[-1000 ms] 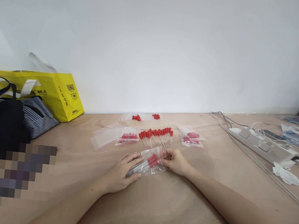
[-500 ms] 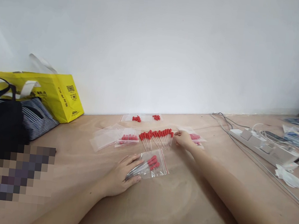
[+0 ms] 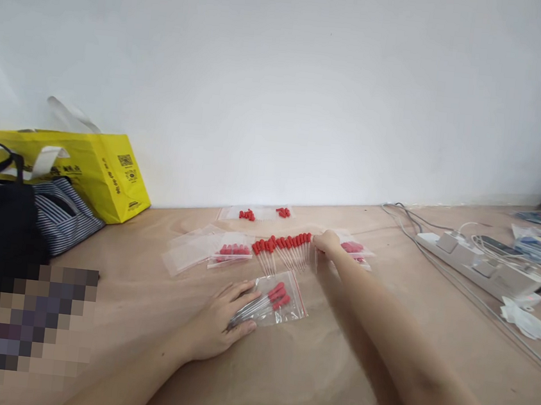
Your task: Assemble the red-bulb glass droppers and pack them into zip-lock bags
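My left hand (image 3: 222,317) is closed on the left end of a clear zip bag (image 3: 296,305), its fingers above and its thumb below. Inside the bag lie several thin sticks with red heads (image 3: 282,302). A fanned row of red-headed sticks (image 3: 289,242) spreads on the table beyond the bag. At the right end of this row, my right hand (image 3: 328,243) has its fingers pinched together. A thin stick (image 3: 317,259) shows below them; its head is hidden by the hand. Filled bags lie to the left (image 3: 234,250) and right (image 3: 353,247) of the row.
Flat clear bags (image 3: 191,249) overlap on the left. Another bag with red-headed sticks (image 3: 264,215) lies by the wall. A yellow bag (image 3: 122,180) and a black bag (image 3: 1,232) stand at left. On the right are a power strip (image 3: 476,266), cables and crumpled tissue (image 3: 529,320).
My right hand has turned and closed at the row's right end, covering the last red head; its stick has shifted slightly right. My left hand still holds the bag.
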`<action>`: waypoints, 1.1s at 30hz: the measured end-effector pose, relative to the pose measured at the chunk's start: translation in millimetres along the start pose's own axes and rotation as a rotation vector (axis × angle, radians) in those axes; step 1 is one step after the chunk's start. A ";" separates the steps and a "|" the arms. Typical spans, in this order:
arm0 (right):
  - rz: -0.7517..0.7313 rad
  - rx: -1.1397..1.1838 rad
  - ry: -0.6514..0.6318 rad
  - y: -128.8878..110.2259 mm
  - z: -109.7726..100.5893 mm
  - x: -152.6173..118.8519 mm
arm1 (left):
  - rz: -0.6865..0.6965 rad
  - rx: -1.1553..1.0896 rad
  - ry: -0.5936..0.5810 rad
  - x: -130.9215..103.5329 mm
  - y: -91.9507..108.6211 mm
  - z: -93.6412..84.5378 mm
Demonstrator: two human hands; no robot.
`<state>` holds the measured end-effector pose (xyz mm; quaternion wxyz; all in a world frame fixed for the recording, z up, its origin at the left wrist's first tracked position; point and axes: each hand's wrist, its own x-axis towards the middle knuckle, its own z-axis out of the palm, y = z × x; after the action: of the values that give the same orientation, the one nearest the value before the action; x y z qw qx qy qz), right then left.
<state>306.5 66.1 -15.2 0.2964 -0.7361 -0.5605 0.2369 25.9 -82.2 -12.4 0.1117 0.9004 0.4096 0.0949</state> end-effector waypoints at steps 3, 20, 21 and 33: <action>0.021 0.173 0.083 1.9 -8.5 -12.9 | -0.005 0.005 -0.004 0.1 0.1 -0.1; -0.034 1.028 0.033 20.5 4.1 -124.9 | 0.023 0.016 -0.001 1.6 1.3 0.8; -0.022 1.034 -0.009 19.9 4.1 -126.8 | 0.019 0.019 -0.003 1.7 2.1 0.4; -0.453 0.541 -0.565 30.1 1.3 -134.3 | 0.009 0.043 -0.011 3.5 4.2 0.3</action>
<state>291.4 -69.3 -35.1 0.3579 -0.3973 -0.6843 0.4958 31.2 -82.3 -11.2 0.0940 0.9050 0.4069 0.0817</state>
